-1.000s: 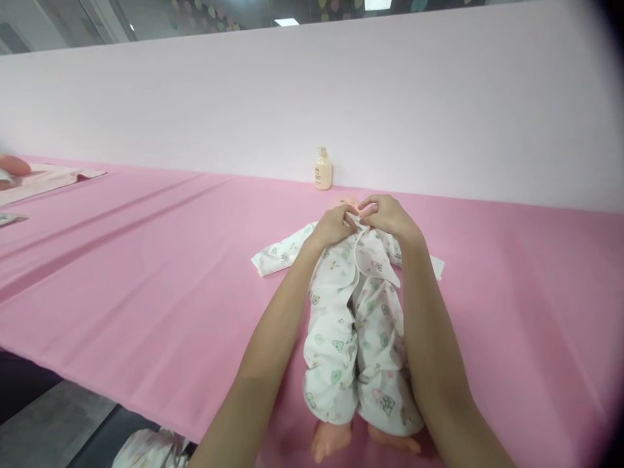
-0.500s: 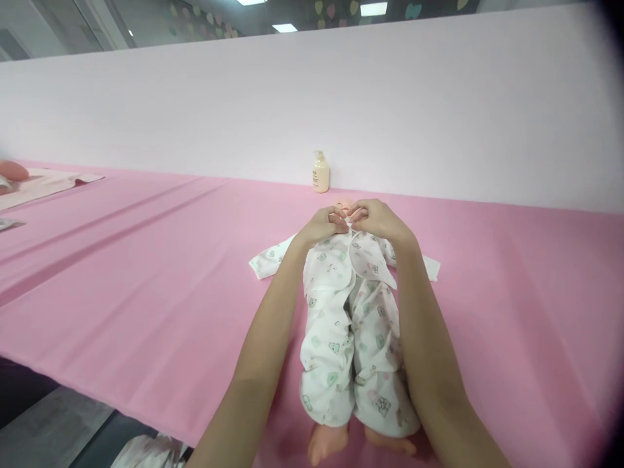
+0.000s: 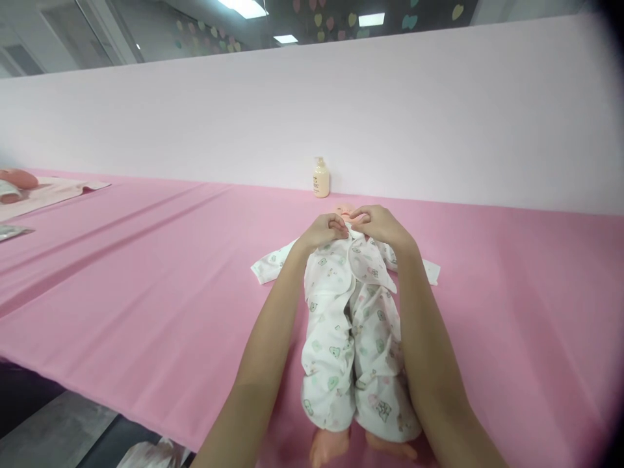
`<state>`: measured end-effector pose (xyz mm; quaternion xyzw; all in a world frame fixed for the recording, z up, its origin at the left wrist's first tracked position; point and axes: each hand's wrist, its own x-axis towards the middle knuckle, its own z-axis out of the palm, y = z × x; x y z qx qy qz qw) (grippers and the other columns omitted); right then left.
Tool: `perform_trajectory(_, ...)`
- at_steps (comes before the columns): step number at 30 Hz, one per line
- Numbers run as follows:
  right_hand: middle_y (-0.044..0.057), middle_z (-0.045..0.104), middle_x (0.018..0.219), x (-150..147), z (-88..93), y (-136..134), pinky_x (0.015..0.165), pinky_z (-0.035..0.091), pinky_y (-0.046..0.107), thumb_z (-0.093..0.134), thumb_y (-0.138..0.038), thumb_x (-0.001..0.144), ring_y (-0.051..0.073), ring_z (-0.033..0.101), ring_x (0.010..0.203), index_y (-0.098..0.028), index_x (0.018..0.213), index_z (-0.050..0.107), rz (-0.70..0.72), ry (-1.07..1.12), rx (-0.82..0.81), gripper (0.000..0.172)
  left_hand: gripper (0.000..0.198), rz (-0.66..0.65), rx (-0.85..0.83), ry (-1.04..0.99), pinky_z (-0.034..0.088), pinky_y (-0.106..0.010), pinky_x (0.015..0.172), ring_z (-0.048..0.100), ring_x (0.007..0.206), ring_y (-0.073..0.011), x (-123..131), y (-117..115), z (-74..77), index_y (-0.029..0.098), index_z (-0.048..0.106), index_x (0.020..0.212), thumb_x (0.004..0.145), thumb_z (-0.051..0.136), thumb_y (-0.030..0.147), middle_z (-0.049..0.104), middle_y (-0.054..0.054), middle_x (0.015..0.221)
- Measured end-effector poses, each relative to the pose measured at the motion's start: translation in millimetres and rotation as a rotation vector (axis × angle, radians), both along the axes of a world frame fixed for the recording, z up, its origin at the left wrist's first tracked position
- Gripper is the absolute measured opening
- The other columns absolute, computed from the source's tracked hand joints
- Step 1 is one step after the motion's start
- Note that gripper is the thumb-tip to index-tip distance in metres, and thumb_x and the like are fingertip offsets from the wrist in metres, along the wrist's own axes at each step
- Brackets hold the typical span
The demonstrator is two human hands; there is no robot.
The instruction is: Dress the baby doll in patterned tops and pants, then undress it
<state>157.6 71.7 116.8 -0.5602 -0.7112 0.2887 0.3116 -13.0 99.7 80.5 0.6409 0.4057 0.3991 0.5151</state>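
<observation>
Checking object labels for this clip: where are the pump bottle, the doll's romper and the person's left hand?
pump bottle (image 3: 320,181): head view, on the bottle's cream body.
romper (image 3: 331,305): head view, on the printed front panel.
left hand (image 3: 324,231): head view, on the back of the hand.

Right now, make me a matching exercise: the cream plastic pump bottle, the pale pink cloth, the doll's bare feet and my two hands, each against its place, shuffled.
1 cream plastic pump bottle
2 pale pink cloth
3 doll's bare feet
4 left hand and right hand

A sticking out of the legs of the white printed romper
B pinching the romper at its neck
C upright beside the pale wall
D far left on the pink table

Pairs: 1-C, 2-D, 3-A, 4-B
</observation>
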Motion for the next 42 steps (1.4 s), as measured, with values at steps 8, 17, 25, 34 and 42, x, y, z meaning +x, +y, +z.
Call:
perform_trajectory(8, 0.005, 0.068, 0.095, 2.1, -7.2, 4.7, 0.056, 0.044, 0.017, 0.057, -0.001, 0.066, 0.013, 0.062, 0.076, -0.017, 0.112, 0.065, 0.058, -0.010, 0.060, 0.049, 0.018, 0.060, 0.013, 0.034, 0.050, -0.032, 0.077, 0.066, 0.072, -0.0140, 3.0, 1.2, -1.8, 0.014, 0.056, 0.077, 0.068, 0.068, 0.003, 0.068, -0.003, 0.074)
perform_trajectory(17, 0.008, 0.069, 0.096, -1.2, -8.7, 3.9, 0.062, 0.046, 0.019, 0.058, -0.003, 0.068, 0.016, 0.063, 0.084, -0.014, 0.108, 0.065, 0.069, -0.084, 0.092, 0.042, 0.021, 0.080, -0.053, -0.026, 0.050, -0.033, 0.080, 0.066, 0.071, -0.0138, 1.7, 0.3, -1.6, 0.013, 0.056, 0.076, 0.065, 0.069, 0.001, 0.067, -0.003, 0.070)
perform_trajectory(25, 0.008, 0.068, 0.091, -11.1, -9.9, 3.5, 0.064, 0.043, 0.021, 0.056, -0.001, 0.070, 0.016, 0.061, 0.081, -0.013, 0.105, 0.067, 0.000, -0.240, 0.184, 0.039, 0.018, 0.081, -0.015, 0.014, 0.050, -0.034, 0.078, 0.066, 0.071, -0.0149, 1.0, 2.6, -3.4, 0.013, 0.057, 0.077, 0.066, 0.068, 0.002, 0.068, -0.004, 0.071)
perform_trajectory(34, 0.006, 0.067, 0.090, -14.3, -16.2, 10.1, 0.068, 0.041, 0.023, 0.055, -0.003, 0.067, 0.017, 0.059, 0.081, -0.015, 0.101, 0.067, -0.024, -0.243, 0.299, 0.039, 0.021, 0.069, -0.038, -0.035, 0.050, -0.032, 0.078, 0.067, 0.071, -0.0146, 0.8, 1.9, -3.2, 0.013, 0.056, 0.077, 0.065, 0.070, 0.002, 0.068, -0.002, 0.070)
perform_trajectory(42, 0.006, 0.067, 0.093, -11.3, -9.7, 0.9, 0.061, 0.040, 0.022, 0.055, -0.006, 0.069, 0.016, 0.058, 0.076, -0.017, 0.107, 0.065, 0.035, -0.241, 0.160, 0.041, 0.031, 0.114, -0.005, 0.017, 0.049, -0.030, 0.073, 0.065, 0.072, -0.0156, 2.0, -1.3, -2.3, 0.014, 0.054, 0.089, 0.064, 0.069, 0.005, 0.068, -0.001, 0.070)
